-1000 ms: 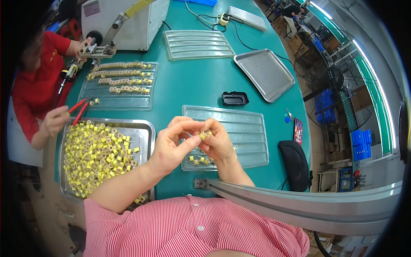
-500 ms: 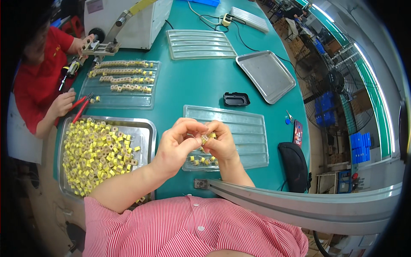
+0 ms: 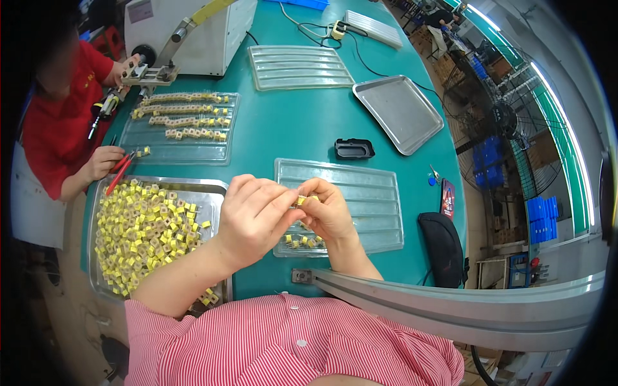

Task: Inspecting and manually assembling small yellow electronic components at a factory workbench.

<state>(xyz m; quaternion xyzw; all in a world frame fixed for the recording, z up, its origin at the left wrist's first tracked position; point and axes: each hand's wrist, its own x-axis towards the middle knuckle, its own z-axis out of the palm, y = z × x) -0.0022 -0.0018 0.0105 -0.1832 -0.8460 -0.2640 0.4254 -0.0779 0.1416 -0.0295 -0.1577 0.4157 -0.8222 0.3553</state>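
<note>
Over the near-left part of a clear ribbed plastic tray (image 3: 360,206), my two hands meet. My right hand (image 3: 329,215) pinches a small yellow-wrapped coil part (image 3: 300,200) between thumb and fingers. My left hand (image 3: 251,215) is closed at the same part, its fingertips pressed together there; they partly hide it. Beneath my hands, several similar yellow coil parts (image 3: 302,242) lie in the tray's near groove. To my left, a metal tray (image 3: 215,186) holds a large heap of yellow and tan coil parts (image 3: 145,231), and my left forearm crosses its edge.
At the left, a co-worker's hand (image 3: 103,162) holds red-handled cutters (image 3: 119,174) beside a ribbed tray with rows of parts (image 3: 187,120). A black plastic box (image 3: 354,149), an empty metal tray (image 3: 402,116), a black case (image 3: 441,251) and a metal rail (image 3: 412,299) surround my area.
My left hand has turned so its back shows more, and its fingers have closed in over the part. The co-worker's cutters have shifted toward a single part on the tray edge.
</note>
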